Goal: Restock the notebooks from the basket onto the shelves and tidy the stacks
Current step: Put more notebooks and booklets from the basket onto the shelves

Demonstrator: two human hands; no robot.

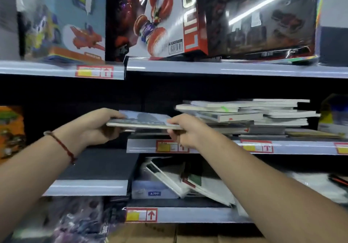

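A thin notebook (145,120) with a grey-blue picture cover is held flat in front of the middle shelf (301,146). My left hand (98,128) grips its left edge, thumb on top. My right hand (185,131) pinches its right edge. Just to the right, a messy stack of notebooks (254,116) lies on that shelf, its edges out of line. Under the held notebook, more flat notebooks (150,135) lie on the shelf. No basket is in view.
Large toy boxes (162,17) stand on the top shelf. On the lower shelf, several notebooks (188,182) lean tilted beside a flat pack (153,190). A dark bare shelf (98,165) is at the lower left. Toy packs (11,129) sit at the far left.
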